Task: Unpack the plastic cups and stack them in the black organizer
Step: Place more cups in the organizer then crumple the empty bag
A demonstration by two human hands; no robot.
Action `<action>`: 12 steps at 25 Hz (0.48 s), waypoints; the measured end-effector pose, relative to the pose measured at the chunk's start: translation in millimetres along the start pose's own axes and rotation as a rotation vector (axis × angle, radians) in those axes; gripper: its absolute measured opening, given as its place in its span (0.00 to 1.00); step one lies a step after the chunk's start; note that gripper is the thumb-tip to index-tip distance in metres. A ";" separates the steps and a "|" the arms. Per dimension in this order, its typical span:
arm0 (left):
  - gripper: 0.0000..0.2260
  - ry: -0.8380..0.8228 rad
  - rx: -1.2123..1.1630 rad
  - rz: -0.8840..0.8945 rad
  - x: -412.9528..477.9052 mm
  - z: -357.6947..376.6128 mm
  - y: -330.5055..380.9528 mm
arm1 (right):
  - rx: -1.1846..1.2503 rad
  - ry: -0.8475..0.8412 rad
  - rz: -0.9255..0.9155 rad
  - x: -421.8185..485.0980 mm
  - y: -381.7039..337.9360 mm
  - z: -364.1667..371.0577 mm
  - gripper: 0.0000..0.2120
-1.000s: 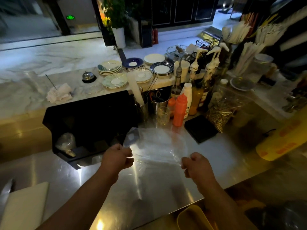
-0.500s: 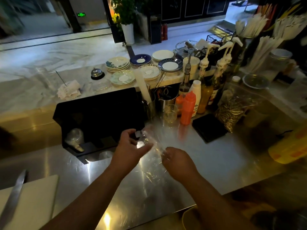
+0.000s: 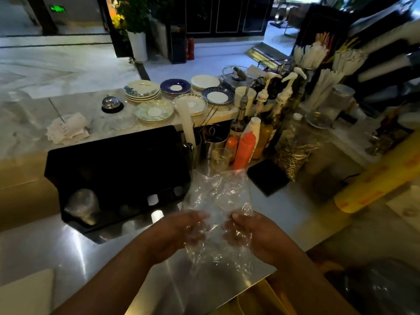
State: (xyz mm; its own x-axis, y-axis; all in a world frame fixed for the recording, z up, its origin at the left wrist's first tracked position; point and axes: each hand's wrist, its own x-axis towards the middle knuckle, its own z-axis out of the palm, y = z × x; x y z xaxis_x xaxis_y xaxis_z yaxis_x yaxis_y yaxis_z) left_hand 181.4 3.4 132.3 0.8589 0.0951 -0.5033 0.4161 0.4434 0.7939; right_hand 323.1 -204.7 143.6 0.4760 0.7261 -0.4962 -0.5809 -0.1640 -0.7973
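Both hands meet low over the steel tabletop (image 3: 68,251), crumpling a clear plastic bag (image 3: 218,201) between them. The left hand (image 3: 179,235) is curled closed around the bag's left side, and the right hand (image 3: 256,237) is closed on its right side with the thumb on top. The bag stands up and away from the fingers, wrinkled and see-through; whether any cups are inside it cannot be told.

Just beyond and to the left of the left hand sits the black organizer (image 3: 118,169), a wide dark box with a sloping front and a row of openings along its lower edge. In its far-left opening a stack of clear plastic cups (image 3: 83,206) lies tilted, mouth toward the camera. The other openings look dark, and their contents are hard to make out.

Directly past the bag stands an orange squeeze bottle (image 3: 244,151), with a small drinking glass (image 3: 219,156) just to its left and syrup bottles with pumps (image 3: 281,96) behind. To the right of the right hand and farther off lies a yellow roll of cling film (image 3: 375,180). On the marble ledge beyond the organizer are stacks of plates (image 3: 142,90) and a call bell (image 3: 111,103).
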 end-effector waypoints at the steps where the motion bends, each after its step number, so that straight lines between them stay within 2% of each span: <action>1: 0.13 0.039 0.067 0.039 1.1 2.1 4.4 | -0.103 0.070 -0.008 -3.6 0.9 2.8 0.10; 2: 0.08 0.076 0.146 0.076 3.8 3.2 6.4 | -0.205 0.147 -0.013 -7.5 2.1 4.8 0.11; 4: 0.05 0.092 0.221 0.119 8.8 4.9 7.1 | -0.267 0.270 -0.037 -16.1 4.9 5.4 0.11; 7: 0.12 -0.002 0.104 0.071 17.5 7.9 7.2 | -0.138 0.371 -0.114 -32.8 10.0 4.7 0.16; 10: 0.09 -0.071 0.179 0.048 25.6 13.7 1.0 | -0.087 0.457 -0.197 -53.9 17.8 11.1 0.16; 12: 0.06 -0.071 0.257 0.111 27.0 17.5 -1.4 | -0.134 0.509 -0.225 -69.0 16.3 13.7 0.14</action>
State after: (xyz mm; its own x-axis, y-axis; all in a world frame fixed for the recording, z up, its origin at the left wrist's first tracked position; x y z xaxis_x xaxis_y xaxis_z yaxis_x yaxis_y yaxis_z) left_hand 209.2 -10.2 123.6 0.9186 0.0637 -0.3900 0.3722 0.1924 0.9080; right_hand 271.8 -248.3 169.6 0.8555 0.3449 -0.3862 -0.3560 -0.1498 -0.9224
